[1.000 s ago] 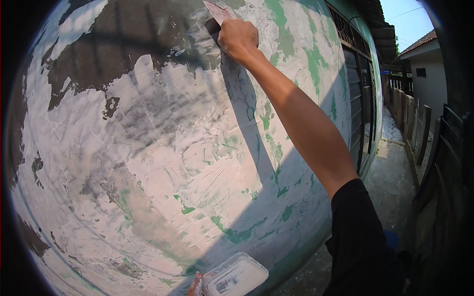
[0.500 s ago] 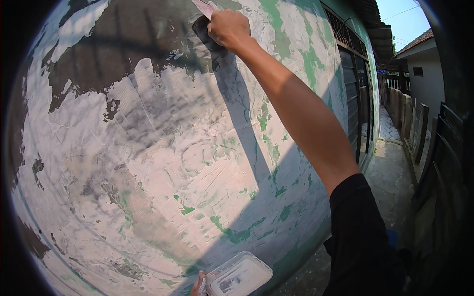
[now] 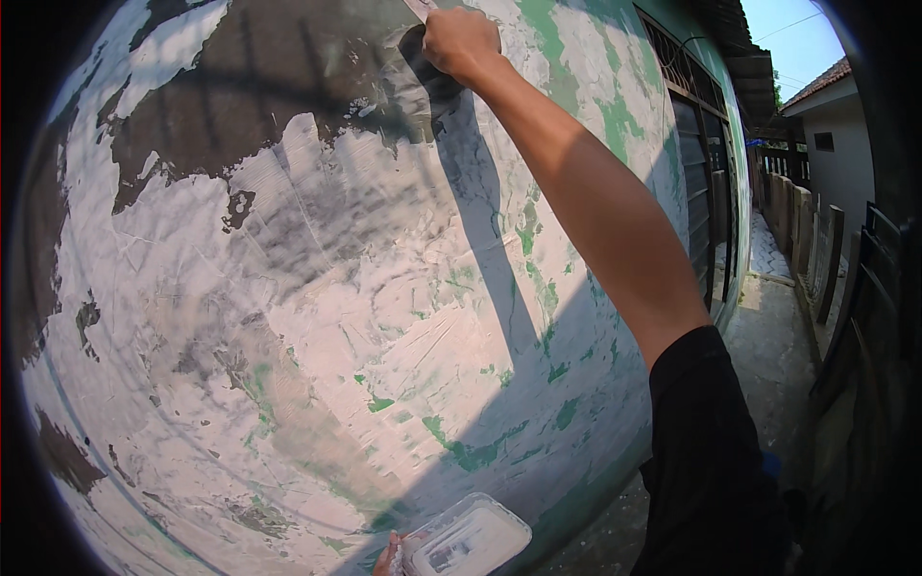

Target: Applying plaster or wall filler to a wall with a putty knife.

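Note:
High up at the top edge, my right hand [image 3: 461,43] is closed round a flat, pale putty knife [image 3: 420,8]. Only a short piece of the blade shows, against a dark bare patch of the wall [image 3: 317,355]; the rest lies beyond the picture or inside the fist. White filler is spread unevenly over the wall, with green paint showing through in places. Low in the middle, my left hand [image 3: 388,557] grips the left side of a clear plastic tub [image 3: 477,542] with white paste inside. Most of that hand is cut off by the lower edge.
Right of the wall, a barred window or door frame [image 3: 706,144] is set into the green building. A narrow concrete path [image 3: 764,336] runs beyond it, beside a fence [image 3: 802,221]. Dark metal railings [image 3: 879,250] stand at the far right.
The view has shifted a little, so the wall sits farther right. My right hand with the putty knife is slightly higher. The tub in my left hand has stayed nearly in place.

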{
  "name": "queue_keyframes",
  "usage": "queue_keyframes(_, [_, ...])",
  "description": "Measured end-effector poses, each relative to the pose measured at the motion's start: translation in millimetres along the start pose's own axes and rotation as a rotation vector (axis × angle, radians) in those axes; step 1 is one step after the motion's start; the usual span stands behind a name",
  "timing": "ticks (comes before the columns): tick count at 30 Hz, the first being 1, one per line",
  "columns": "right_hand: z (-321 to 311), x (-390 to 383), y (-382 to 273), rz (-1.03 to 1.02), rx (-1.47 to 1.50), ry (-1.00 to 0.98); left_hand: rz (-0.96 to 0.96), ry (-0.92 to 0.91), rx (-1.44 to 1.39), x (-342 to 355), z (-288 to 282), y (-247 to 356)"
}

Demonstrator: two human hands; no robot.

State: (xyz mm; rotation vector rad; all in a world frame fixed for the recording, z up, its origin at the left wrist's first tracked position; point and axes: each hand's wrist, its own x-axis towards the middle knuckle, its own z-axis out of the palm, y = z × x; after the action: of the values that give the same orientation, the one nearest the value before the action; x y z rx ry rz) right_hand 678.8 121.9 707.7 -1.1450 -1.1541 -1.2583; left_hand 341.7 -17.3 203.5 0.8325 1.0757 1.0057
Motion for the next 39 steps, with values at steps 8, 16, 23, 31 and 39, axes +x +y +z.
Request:
queue_keyframes(8, [-32.3, -57.2, -78.8, -0.228, 0.126, -0.127, -0.01, -0.018, -0.013, 4.2, -3.2, -2.5])
queue_keyframes(16, [-21.0, -43.3, 16.7, 0.038, -0.061, -0.133, -0.002, -0.174, -0.064, 16.6, -1.3, -15.9])
queue_keyframes(23, [-0.2, -79.3, -25.3, -0.045, 0.044, -0.135, -0.003, -0.078, 0.001, 8.5, 6.2, -7.1])
queue_keyframes(31, [-36.2, -81.3, -24.3, -0.042, 0.127, -0.172, -0.038, -0.173, -0.025, 19.9, 8.3, -11.0])
queue_keyframes(39, [-13.6, -134.9, -48.1, -0.226, 0.089, -0.174, 0.023, -0.132, -0.035, 11.2, 11.4, -12.4])
